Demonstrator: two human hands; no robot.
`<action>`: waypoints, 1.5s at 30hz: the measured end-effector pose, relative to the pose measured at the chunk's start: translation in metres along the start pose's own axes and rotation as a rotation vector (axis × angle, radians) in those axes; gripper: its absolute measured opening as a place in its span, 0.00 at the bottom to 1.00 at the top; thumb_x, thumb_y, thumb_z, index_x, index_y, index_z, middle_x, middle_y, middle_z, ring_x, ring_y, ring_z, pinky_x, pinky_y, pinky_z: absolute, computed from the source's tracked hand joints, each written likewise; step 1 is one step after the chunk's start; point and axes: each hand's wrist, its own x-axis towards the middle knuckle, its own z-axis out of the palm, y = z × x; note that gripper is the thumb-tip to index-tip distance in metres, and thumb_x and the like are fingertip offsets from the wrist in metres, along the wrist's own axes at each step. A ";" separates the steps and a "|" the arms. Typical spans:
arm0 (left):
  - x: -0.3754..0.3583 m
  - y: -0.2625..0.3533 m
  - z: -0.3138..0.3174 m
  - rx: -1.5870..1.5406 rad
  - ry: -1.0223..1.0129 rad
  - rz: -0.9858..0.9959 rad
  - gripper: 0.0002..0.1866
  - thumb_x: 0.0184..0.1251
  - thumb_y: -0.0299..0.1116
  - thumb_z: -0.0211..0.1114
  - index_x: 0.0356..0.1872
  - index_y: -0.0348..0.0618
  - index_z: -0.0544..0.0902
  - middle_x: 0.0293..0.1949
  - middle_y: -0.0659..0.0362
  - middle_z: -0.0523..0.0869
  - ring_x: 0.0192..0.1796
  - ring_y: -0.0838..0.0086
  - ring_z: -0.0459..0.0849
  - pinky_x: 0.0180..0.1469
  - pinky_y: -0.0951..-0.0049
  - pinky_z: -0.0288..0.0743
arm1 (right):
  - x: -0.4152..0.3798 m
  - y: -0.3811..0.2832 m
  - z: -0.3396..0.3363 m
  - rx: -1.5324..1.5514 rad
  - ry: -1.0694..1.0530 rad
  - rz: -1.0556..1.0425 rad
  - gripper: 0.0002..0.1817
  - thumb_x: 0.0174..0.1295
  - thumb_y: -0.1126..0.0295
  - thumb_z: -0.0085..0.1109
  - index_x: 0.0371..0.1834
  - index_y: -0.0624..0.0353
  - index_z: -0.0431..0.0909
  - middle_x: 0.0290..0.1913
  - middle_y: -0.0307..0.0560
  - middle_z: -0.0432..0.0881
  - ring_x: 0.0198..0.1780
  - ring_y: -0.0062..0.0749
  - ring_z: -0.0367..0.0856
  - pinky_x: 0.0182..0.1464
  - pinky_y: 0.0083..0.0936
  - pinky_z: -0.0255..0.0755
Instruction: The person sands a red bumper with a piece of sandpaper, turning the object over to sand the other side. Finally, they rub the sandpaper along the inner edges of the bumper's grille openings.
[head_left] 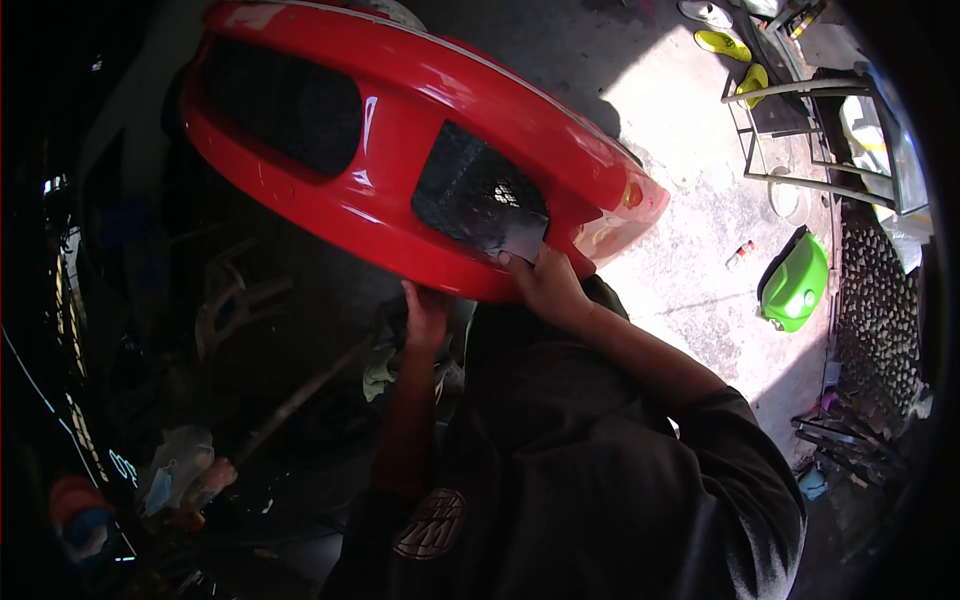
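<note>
1. The big red bumper (400, 130) is held up high; its top edge is cut off.
2. The right hand (548, 285) presses gray sandpaper (520, 240) on it.
3. The left hand (425, 312) grips its lower edge, fingers hidden.

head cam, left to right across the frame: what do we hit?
Clutter of rags and containers → left hand under the red bumper → right hand pressing a grey sheet at the mesh opening → small red can → green container → metal rack.
</note>
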 end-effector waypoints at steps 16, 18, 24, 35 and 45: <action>-0.002 0.002 0.001 0.015 0.020 -0.013 0.45 0.74 0.75 0.41 0.79 0.55 0.62 0.76 0.57 0.70 0.77 0.59 0.67 0.76 0.45 0.57 | -0.002 -0.002 -0.001 -0.102 -0.037 0.082 0.21 0.75 0.57 0.56 0.53 0.69 0.75 0.36 0.75 0.83 0.43 0.70 0.84 0.46 0.55 0.76; -0.002 0.003 0.000 0.018 0.022 -0.013 0.45 0.73 0.76 0.42 0.79 0.55 0.62 0.76 0.57 0.70 0.77 0.59 0.67 0.76 0.45 0.57 | 0.000 0.017 0.012 -0.102 -0.042 0.035 0.22 0.75 0.57 0.55 0.53 0.69 0.75 0.36 0.74 0.83 0.43 0.70 0.84 0.46 0.56 0.76; -0.003 0.003 0.001 0.029 -0.002 -0.016 0.45 0.73 0.76 0.42 0.79 0.54 0.62 0.76 0.57 0.70 0.77 0.58 0.67 0.76 0.45 0.57 | -0.002 0.012 0.007 -0.082 -0.025 0.010 0.22 0.75 0.57 0.55 0.51 0.71 0.75 0.35 0.75 0.83 0.43 0.70 0.84 0.46 0.56 0.77; -0.002 0.005 0.005 -0.007 0.000 -0.014 0.43 0.76 0.73 0.39 0.80 0.55 0.60 0.77 0.56 0.69 0.78 0.57 0.65 0.77 0.45 0.56 | -0.001 0.026 0.011 -0.071 -0.039 0.012 0.22 0.75 0.57 0.55 0.51 0.70 0.77 0.35 0.74 0.83 0.43 0.70 0.84 0.47 0.54 0.77; -0.003 0.005 0.005 -0.001 -0.006 -0.008 0.43 0.76 0.73 0.38 0.80 0.54 0.60 0.77 0.56 0.68 0.78 0.57 0.66 0.77 0.44 0.56 | -0.004 0.000 -0.004 -0.093 -0.059 0.086 0.21 0.74 0.58 0.57 0.52 0.70 0.76 0.35 0.74 0.83 0.43 0.70 0.84 0.46 0.54 0.76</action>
